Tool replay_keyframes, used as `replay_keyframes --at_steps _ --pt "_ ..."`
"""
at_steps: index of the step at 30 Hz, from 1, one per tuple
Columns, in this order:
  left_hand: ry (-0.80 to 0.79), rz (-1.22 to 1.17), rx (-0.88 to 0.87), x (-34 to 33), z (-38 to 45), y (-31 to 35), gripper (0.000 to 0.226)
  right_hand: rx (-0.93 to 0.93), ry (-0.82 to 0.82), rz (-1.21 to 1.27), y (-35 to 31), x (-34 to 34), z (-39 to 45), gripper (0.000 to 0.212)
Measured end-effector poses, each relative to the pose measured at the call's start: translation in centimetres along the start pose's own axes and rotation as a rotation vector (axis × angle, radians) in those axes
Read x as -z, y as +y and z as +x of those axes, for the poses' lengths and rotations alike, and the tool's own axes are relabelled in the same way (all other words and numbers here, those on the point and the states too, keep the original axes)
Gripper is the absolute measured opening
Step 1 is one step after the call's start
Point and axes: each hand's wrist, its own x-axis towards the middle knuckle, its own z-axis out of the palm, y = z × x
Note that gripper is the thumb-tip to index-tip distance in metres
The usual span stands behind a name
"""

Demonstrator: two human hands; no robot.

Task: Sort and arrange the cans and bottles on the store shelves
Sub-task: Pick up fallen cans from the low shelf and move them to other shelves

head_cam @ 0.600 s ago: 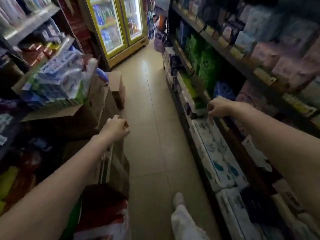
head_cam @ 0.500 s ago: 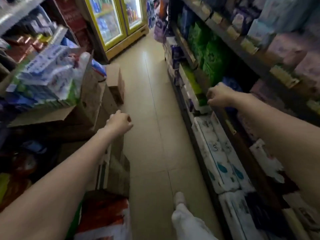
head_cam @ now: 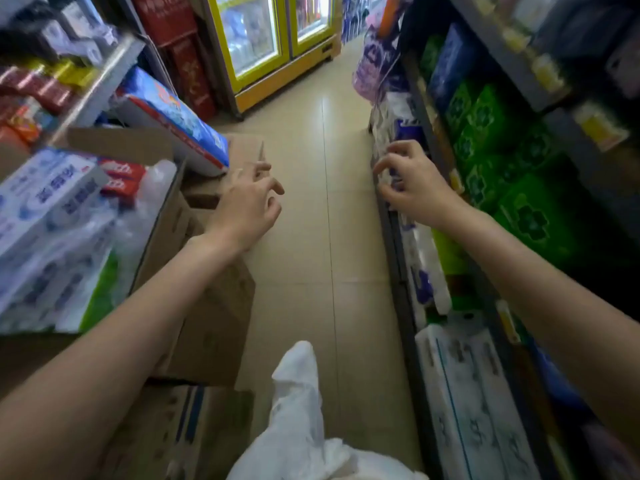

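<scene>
Our left hand [head_cam: 242, 206] and right hand [head_cam: 412, 181], mid-frame, hang loose and hold nothing. The red cans [head_cam: 41, 88], upper left, look hard and smooth, so we think gripping round the middle is best.

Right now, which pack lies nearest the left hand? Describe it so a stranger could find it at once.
Start at the yellow-framed fridge at the far end of the aisle and come back along the left side to the open cardboard boxes. Just beyond the left hand, a flat blue pack lies tilted on them. Unlike the white boxes beside it, it has a red edge.
</scene>
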Motion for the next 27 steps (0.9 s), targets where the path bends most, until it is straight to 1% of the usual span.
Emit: replay_keyframes --at_steps 2,3,5,7,9,10,12,13,15,18,20,22,25,27 --pt "0.011 0.007 -0.065 0.3 6.9 -2.0 0.020 0.032 -0.052 -0.062 1.4 1.3 5.5 0.023" --pt "0.004 0.020 -0.087 0.7 10.3 -2.6 0.021 0.033 -0.052 -0.083 2.0 2.5 8.4 0.024" --pt "-0.044 0.045 -0.135 1.2 16.4 -3.0 0.023 -0.012 0.008 -0.087 3.2 4.9 13.5 0.025" --pt "-0.108 0.062 -0.230 1.2 22.1 -2.6 0.028 -0.081 0.105 -0.059 4.4 7.1 18.3 0.024" --pt "-0.167 0.061 -0.325 0.5 27.7 -1.9 0.029 -0.180 0.199 0.004 6.4 8.2 23.4 0.022" --pt "-0.185 0.068 -0.361 -0.1 30.4 -1.8 0.030 -0.243 0.215 0.031 7.6 8.2 26.1 0.022" --pt "-0.233 0.110 -0.407 -1.7 35.7 -2.3 0.031 -0.329 0.171 0.044 10.1 7.4 31.8 0.024" --pt "-0.265 0.137 -0.419 -2.6 38.7 -3.2 0.032 -0.330 0.139 0.039 11.5 6.8 34.9 0.025" --pt "-0.327 0.178 -0.390 -4.3 44.9 -5.5 0.033 -0.286 0.097 0.021 14.1 6.0 41.2 0.027" --pt "-0.413 0.213 -0.292 -6.1 54.8 -8.7 0.033 -0.289 0.132 0.043 17.1 6.5 51.8 0.027" --pt "-0.387 0.196 -0.208 -6.8 61.5 -10.7 0.032 -0.315 0.163 0.076 18.4 6.5 60.6 0.027" --pt "-0.373 0.158 -0.106 -7.5 67.3 -12.8 0.031 -0.321 0.112 0.079 18.9 5.2 68.6 0.030" --pt "-0.311 0.140 -0.054 -8.6 76.1 -16.1 0.028 -0.212 0.033 0.044 18.8 2.3 78.3 0.031" --pt "-0.236 0.115 -0.031 -8.8 81.7 -18.0 0.025 -0.126 0.025 -0.011 19.3 0.7 83.7 0.030"
